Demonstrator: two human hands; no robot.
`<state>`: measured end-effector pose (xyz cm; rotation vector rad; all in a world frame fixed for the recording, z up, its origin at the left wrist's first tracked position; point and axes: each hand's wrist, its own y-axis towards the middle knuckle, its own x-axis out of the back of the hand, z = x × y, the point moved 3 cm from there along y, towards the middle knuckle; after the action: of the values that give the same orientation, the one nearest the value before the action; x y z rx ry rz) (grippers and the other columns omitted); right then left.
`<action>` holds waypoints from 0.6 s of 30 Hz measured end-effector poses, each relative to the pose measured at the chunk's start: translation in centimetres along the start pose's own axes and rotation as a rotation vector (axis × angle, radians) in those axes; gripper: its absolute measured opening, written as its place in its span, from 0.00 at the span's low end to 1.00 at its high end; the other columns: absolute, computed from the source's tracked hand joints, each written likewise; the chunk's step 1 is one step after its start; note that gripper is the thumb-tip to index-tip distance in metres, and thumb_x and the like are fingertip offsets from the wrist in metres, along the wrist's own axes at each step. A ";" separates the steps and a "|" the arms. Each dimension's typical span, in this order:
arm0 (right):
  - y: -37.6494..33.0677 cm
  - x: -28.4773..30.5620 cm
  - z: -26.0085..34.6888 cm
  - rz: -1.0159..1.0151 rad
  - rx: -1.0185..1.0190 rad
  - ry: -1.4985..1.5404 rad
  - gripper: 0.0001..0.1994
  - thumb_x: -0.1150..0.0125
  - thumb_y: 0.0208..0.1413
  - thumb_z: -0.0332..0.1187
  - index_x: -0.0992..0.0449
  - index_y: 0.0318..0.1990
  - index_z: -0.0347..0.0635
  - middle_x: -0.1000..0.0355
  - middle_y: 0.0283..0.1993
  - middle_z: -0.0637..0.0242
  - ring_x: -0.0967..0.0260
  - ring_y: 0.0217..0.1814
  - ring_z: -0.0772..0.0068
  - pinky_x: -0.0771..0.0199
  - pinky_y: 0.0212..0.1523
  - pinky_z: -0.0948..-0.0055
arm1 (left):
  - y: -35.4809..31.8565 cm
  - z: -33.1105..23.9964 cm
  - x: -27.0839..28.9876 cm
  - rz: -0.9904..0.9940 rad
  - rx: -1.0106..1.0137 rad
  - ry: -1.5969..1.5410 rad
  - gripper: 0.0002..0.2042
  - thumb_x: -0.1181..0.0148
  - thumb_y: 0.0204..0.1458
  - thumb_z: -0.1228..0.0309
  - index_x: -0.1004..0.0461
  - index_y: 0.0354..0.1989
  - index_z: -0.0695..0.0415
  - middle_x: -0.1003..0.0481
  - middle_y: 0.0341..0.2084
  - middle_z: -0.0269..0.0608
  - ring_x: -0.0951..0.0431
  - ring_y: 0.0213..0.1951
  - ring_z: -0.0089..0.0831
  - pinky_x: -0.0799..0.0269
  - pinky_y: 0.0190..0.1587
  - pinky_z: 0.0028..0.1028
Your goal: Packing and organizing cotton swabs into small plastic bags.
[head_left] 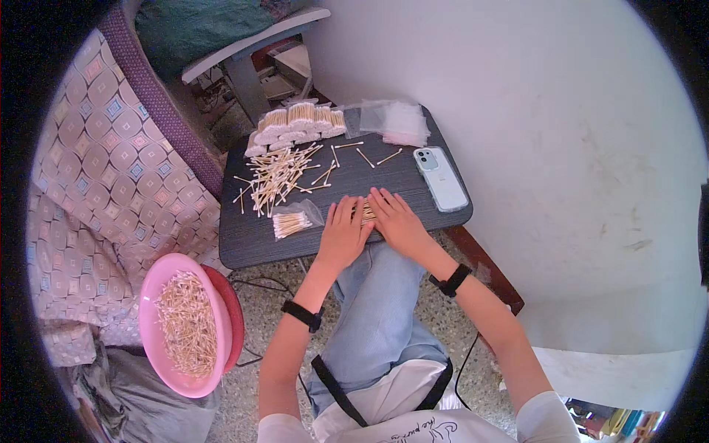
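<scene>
Near the front edge of the dark table, my left hand (343, 235) and my right hand (400, 223) press in from both sides on a bundle of cotton swabs (365, 213). Only the middle sticks of the bundle show; the swab ends are mostly covered by my fingers. Just left of my left hand lies a clear plastic bag (293, 221) with cotton swabs in it. Beyond it spreads a loose heap of cotton swabs (281, 177), with several single swabs scattered to its right.
Filled bags of swabs (299, 122) are stacked at the table's (255, 251) back; flat clear bags (405, 122) lie beside them. A phone (442, 179) rests at the right edge. A pink basin (151, 336) of swabs stands lower left. A wall (561, 148) rises at right.
</scene>
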<state>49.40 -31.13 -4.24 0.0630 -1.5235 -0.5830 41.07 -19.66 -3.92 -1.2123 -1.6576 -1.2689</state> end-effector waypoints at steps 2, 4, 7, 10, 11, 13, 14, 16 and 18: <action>0.4 -0.3 0.2 -0.027 -0.011 -0.001 0.26 0.50 0.54 0.36 0.41 0.59 0.33 0.46 0.64 0.55 0.50 0.66 0.57 0.50 0.64 0.59 | 0.1 0.6 -0.4 -0.052 0.004 0.019 0.26 0.55 0.57 0.60 0.44 0.58 0.67 0.44 0.59 0.55 0.47 0.62 0.46 0.52 0.62 0.43; 0.5 -0.7 0.2 -0.011 -0.054 -0.028 0.26 0.50 0.55 0.38 0.40 0.58 0.33 0.46 0.64 0.56 0.50 0.66 0.58 0.50 0.64 0.59 | 0.5 0.9 -0.9 -0.103 0.003 0.032 0.26 0.57 0.58 0.59 0.44 0.59 0.66 0.44 0.59 0.54 0.47 0.63 0.45 0.52 0.63 0.43; 0.4 -1.0 0.2 -0.043 -0.077 0.028 0.25 0.52 0.56 0.40 0.40 0.59 0.34 0.47 0.65 0.56 0.50 0.67 0.59 0.52 0.65 0.58 | 1.0 1.3 -1.4 -0.121 0.044 0.168 0.28 0.57 0.57 0.54 0.43 0.60 0.63 0.44 0.61 0.48 0.46 0.63 0.40 0.53 0.63 0.42; -0.3 -1.4 0.7 0.043 -0.147 -0.025 0.26 0.53 0.58 0.41 0.41 0.59 0.34 0.48 0.66 0.56 0.51 0.68 0.59 0.55 0.65 0.56 | 1.3 1.6 -1.7 -0.117 0.096 0.140 0.28 0.58 0.57 0.54 0.43 0.60 0.62 0.44 0.61 0.47 0.47 0.64 0.38 0.54 0.63 0.42; -0.5 -1.5 1.0 0.042 -0.145 -0.025 0.26 0.53 0.58 0.41 0.41 0.59 0.34 0.48 0.66 0.56 0.51 0.68 0.59 0.55 0.65 0.56 | 1.4 1.5 -1.7 -0.141 0.074 0.168 0.27 0.59 0.57 0.55 0.42 0.60 0.62 0.43 0.61 0.47 0.47 0.64 0.38 0.54 0.64 0.41; -0.8 -1.5 1.3 -0.010 -0.173 0.015 0.26 0.53 0.58 0.40 0.43 0.61 0.36 0.49 0.66 0.56 0.52 0.68 0.59 0.57 0.66 0.53 | 1.4 1.5 -1.7 -0.163 0.052 0.196 0.26 0.59 0.58 0.56 0.41 0.59 0.62 0.42 0.60 0.46 0.46 0.63 0.38 0.54 0.64 0.40; -0.9 -1.4 1.2 -0.009 -0.174 0.016 0.26 0.53 0.58 0.40 0.43 0.61 0.36 0.49 0.66 0.56 0.52 0.68 0.59 0.57 0.66 0.53 | 1.3 1.5 -1.7 -0.152 0.027 0.136 0.24 0.57 0.57 0.58 0.40 0.58 0.62 0.41 0.60 0.45 0.45 0.63 0.38 0.52 0.63 0.39; -0.7 -1.1 1.1 0.009 -0.149 -0.020 0.26 0.53 0.58 0.39 0.44 0.62 0.37 0.49 0.66 0.56 0.53 0.68 0.59 0.58 0.66 0.54 | 1.1 1.8 -1.4 -0.138 0.003 0.079 0.23 0.56 0.57 0.60 0.39 0.57 0.62 0.40 0.59 0.45 0.44 0.62 0.39 0.51 0.63 0.39; -0.2 -0.4 1.0 -0.024 -0.143 -0.011 0.26 0.53 0.58 0.38 0.44 0.62 0.38 0.49 0.66 0.56 0.53 0.68 0.59 0.58 0.66 0.54 | 0.8 2.2 -1.0 -0.105 -0.017 -0.137 0.21 0.53 0.56 0.64 0.38 0.55 0.63 0.39 0.58 0.47 0.42 0.61 0.41 0.48 0.62 0.38</action>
<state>48.38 -30.87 -4.61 -0.0320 -1.4891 -0.7111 42.15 -17.74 -5.23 -1.2607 -1.8339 -1.2901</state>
